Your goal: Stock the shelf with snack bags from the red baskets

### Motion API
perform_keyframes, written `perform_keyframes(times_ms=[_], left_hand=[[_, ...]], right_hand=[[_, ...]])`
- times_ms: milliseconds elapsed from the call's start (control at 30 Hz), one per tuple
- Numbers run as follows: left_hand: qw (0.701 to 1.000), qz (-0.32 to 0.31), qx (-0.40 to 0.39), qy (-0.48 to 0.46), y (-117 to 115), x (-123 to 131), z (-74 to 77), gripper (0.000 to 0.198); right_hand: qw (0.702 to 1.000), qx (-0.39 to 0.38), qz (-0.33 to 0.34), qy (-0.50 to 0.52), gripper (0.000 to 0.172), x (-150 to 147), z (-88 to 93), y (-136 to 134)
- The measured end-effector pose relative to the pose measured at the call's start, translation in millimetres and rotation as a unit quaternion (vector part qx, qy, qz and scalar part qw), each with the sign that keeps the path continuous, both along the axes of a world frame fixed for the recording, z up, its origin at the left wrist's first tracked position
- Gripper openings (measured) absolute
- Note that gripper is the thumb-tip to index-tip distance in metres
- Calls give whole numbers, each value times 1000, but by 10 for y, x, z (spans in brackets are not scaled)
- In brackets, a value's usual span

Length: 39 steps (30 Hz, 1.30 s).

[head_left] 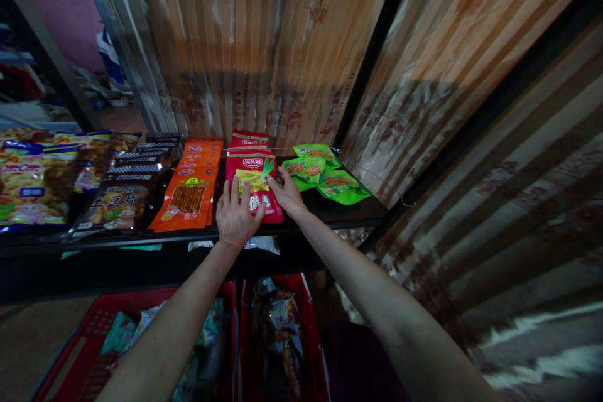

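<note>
Lying on the black shelf [330, 210], the front red snack bag [257, 177] has yellow sticks and green leaves on it, and both hands touch it. It looks light and soft, with a thin, shiny skin that may be slippery. The food inside might snap if pressed hard. Good places to hold it would be the two long sides, low down, with a gentle pinch. The left hand [234, 217] lies on the lower left part, fingers spread and thumb out wide. The right hand [287, 193] is bent at the right side; I can't tell if it is pinching the bag.

I count at least three red bags, one behind the other. To the right are three green packs [343, 182]. To the left are orange packs [187, 195], at least four. Next come dark potato slice bags [117, 201], packed too close to count. At the far left are puffy snack bags [38, 179], at least three. Below are two red baskets [314, 336], with more packs inside, too dim to count.
</note>
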<state>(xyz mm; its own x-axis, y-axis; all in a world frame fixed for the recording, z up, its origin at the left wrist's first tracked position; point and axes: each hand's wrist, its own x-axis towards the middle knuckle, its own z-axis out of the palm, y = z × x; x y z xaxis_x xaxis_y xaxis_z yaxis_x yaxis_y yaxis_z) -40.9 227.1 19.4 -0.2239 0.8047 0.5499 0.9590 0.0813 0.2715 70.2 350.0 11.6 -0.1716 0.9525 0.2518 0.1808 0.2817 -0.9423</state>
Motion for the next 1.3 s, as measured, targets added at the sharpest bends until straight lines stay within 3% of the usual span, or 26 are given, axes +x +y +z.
perform_keyframes(times_ms=[133, 300, 467, 667, 800, 1000, 1300], left_hand=[[1000, 7, 2, -4, 58, -4, -17, 65], [1000, 10, 16, -11, 110, -23, -42, 65], [999, 20, 13, -41, 145, -52, -42, 69], [991, 42, -29, -127, 186, -69, 55, 96], [978, 60, -56, -191, 194, -70, 132, 88], [956, 52, -98, -271, 286, -201, 241, 77], [930, -7, -62, -363, 548, -422, 208, 57]], right_hand=[[999, 11, -20, -36, 62, 87, 9, -152], [999, 12, 7, -41, 67, 169, -5, -277], [997, -52, 46, 22, 70, 126, -30, -201], [995, -58, 68, 45, 58, 57, -44, -35], [998, -24, 61, 17, 40, 1, -54, 8], [998, -11, -43, -41, 21, -80, -56, 40], [998, 13, -38, -56, 17, -84, 4, 101]])
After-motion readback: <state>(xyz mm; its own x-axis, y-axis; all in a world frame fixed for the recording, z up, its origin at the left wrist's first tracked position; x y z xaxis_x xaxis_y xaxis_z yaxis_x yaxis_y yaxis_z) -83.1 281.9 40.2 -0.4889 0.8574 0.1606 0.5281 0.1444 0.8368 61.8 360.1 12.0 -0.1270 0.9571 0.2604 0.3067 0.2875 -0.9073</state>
